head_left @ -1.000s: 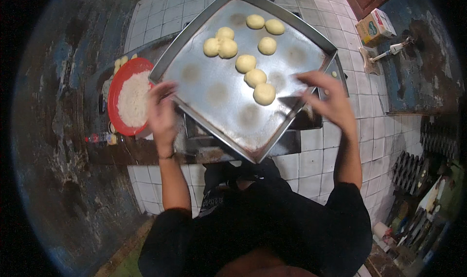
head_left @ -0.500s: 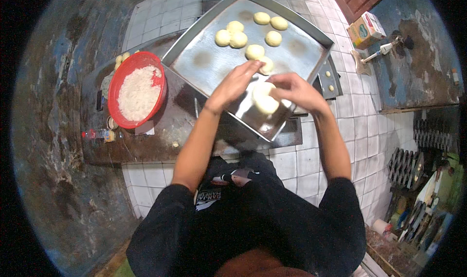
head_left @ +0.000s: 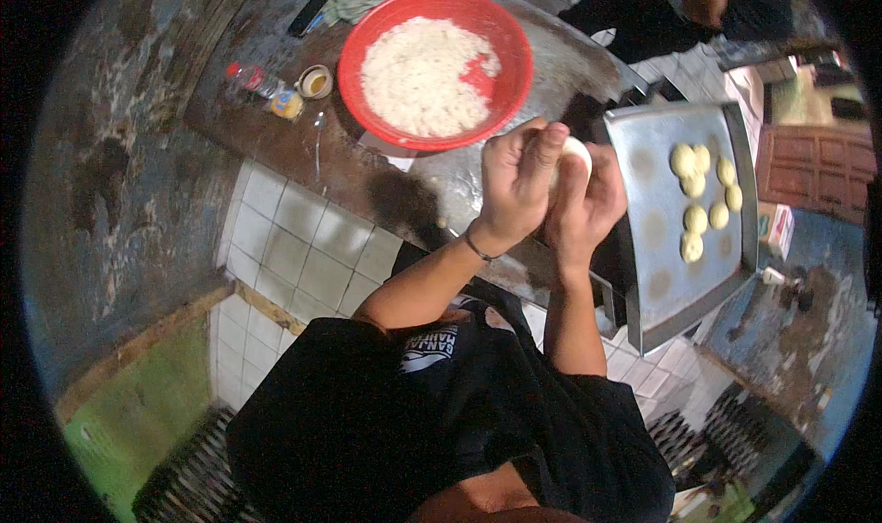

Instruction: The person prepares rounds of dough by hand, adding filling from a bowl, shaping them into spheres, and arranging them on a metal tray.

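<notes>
One black shirt (head_left: 542, 422) with a pale chest print lies nearest the camera, bare forearms reaching forward from its sleeves. The left hand (head_left: 517, 178) wears a dark wristband; its fingers are curled in and its thumb points up. The right hand (head_left: 588, 201) is bent against it, fingers flexed. Between them: one pale dough ball (head_left: 576, 153), gripped by both and partly hidden by the fingers; which hand bears more of it, cannot tell.

Just right of the hands: a square metal tray (head_left: 657, 289) with raised walls and dark round stains. Eight yellowish dough balls (head_left: 695, 219) sit on it, all in its right part: a cluster of three, a touching pair toward the near side, three others along the right.

Ahead and to the left, on a dark worn table (head_left: 285, 146): a red basin (head_left: 441, 142) of white, floury material, its red bottom exposed at the right. Left of it, a small cup (head_left: 315, 83) and a clear bottle (head_left: 253, 80) with red cap, lying down. Farther: a grey-green cloth (head_left: 356, 1). Upper right, well apart: another person (head_left: 634, 13) in dark clothing.
</notes>
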Motion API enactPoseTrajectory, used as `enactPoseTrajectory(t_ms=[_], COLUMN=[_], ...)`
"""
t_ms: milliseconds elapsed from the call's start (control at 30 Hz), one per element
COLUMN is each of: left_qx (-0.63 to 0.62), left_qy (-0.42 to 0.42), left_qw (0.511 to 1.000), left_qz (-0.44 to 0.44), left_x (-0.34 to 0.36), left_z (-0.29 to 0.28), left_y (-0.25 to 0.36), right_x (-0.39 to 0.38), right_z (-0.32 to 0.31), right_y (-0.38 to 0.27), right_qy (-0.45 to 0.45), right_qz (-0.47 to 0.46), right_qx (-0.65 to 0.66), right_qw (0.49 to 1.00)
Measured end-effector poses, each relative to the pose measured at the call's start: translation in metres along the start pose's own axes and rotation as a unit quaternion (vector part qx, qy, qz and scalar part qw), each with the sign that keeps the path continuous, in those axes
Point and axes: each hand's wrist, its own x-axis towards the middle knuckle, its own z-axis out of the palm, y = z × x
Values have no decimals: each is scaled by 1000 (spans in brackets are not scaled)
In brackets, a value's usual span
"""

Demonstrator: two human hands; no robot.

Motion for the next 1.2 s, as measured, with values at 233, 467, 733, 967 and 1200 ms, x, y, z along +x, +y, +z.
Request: enactPoseTrajectory(t_ms=[233,467,733,967,1200], left_qx=[-99,57,-148,99,76], left_qy=[-141,-61,113,58,45], left_qw=[982,992,903,927,947], left_qz=[-84,-99,-386,-358,-308], left_x=[59,60,71,92,118], left_z=[-152,-251,-345,-358,-336], left_y=[-59,-91,-66,-46,-75], right_x=[70,155,214,226,195], right_z=[99,209,310,295,232], right_y=[-15,146,307,320,223], right_qy=[-358,-389,-563,-548,-415], right_qz=[25,-77,-121,7,357], right_qx=[-68,-323,-491,-302,-12], right_qw=[931,860,654,780,837])
